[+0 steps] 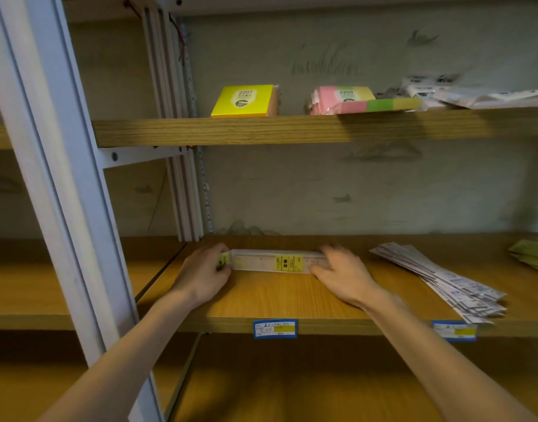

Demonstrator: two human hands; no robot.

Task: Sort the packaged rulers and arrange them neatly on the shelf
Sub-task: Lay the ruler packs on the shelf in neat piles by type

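Note:
A stack of packaged rulers with yellow labels (275,261) lies crosswise on the middle wooden shelf (292,300), near its back left. My left hand (205,274) grips the stack's left end, fingers curled over it. My right hand (342,271) holds the right end, thumb in front and fingers over the top. A second pile of packaged rulers (444,278) with white and blue labels lies fanned at an angle on the same shelf to the right, reaching the front edge.
The upper shelf (261,130) carries a yellow notepad block (244,100), pink and green sticky notes (352,100) and white packets (474,92). A white metal upright (63,178) stands at left. Greenish packets (532,254) lie far right. Blue price tags (275,328) sit on the shelf edge.

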